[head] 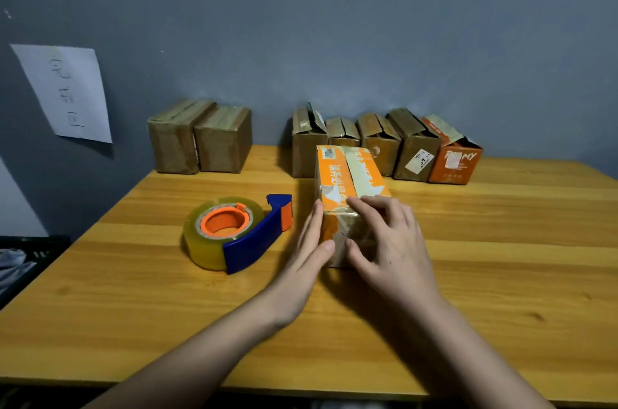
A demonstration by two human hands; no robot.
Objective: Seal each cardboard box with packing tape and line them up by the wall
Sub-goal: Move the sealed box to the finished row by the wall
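The orange box [347, 194] sits mid-counter [501, 241], before the wall row. Left hand [306, 258] flat against its side, right hand [388, 241] spread over the near end. Likely light, dentable; grip by the sides.

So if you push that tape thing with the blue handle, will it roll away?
Probably not. The tape dispenser lies flat on its side on the table, so it should slide rather than roll. Its blue handle sticks out, which would likely stop rolling even upright. The thick roll looks fairly heavy.
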